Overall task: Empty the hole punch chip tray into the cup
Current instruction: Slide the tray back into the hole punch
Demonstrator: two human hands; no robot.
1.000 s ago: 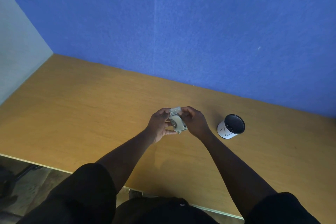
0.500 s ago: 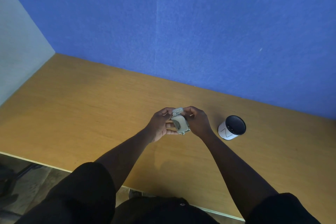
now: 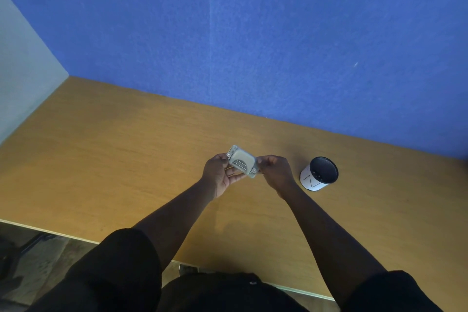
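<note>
Hole punch (image 3: pixel 242 161), pale grey, is held up above the table (image 3: pixel 106 154) near its middle, its ridged underside turned toward the camera. The left hand (image 3: pixel 219 172) is closed on its 9 o'clock end and the right hand (image 3: pixel 274 169) pinches its 3 o'clock end. The cup (image 3: pixel 319 173), dark inside with a white side, stands upright on the table at 3 o'clock of the hands, near but apart from them.

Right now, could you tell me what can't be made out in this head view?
- Chip tray contents: hole punch is small, its ends covered by the left hand and right hand.
- Cup interior: dark; specks inside too small to identify.
- Person's torso: cut off by bottom edge.
</note>
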